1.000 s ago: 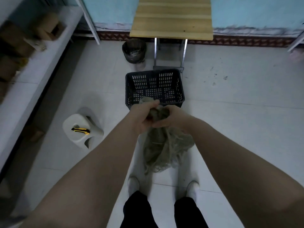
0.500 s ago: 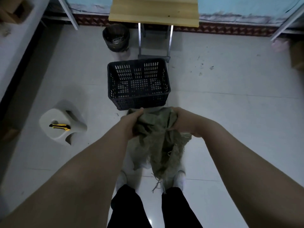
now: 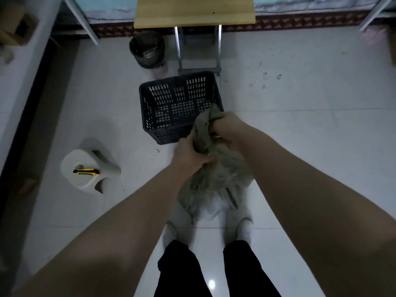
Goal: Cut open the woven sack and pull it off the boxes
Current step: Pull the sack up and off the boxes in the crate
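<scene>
The greenish-grey woven sack [image 3: 216,179] hangs bunched in front of me, above my feet, its lower part blurred. My left hand [image 3: 188,155] grips the gathered sack at its middle. My right hand [image 3: 227,129] grips the sack's top end, which sticks up over the near right corner of a black slotted plastic basket [image 3: 150,116]. A yellow and black utility knife [image 3: 86,171] lies on a white plastic stool [image 3: 85,181] at my left. Cardboard boxes [image 3: 15,28] lie on the shelf at far left.
A dark waste bin [image 3: 147,50] stands behind the basket, beside the metal legs of a wooden-topped table [image 3: 195,13]. A white shelf unit [image 3: 19,82] runs along the left. My white shoes [image 3: 245,229] stand on the pale tiled floor.
My hands have come closer together and shifted right, the right one now higher and the left lower on the sack. The sack is bunched tighter and swings.
</scene>
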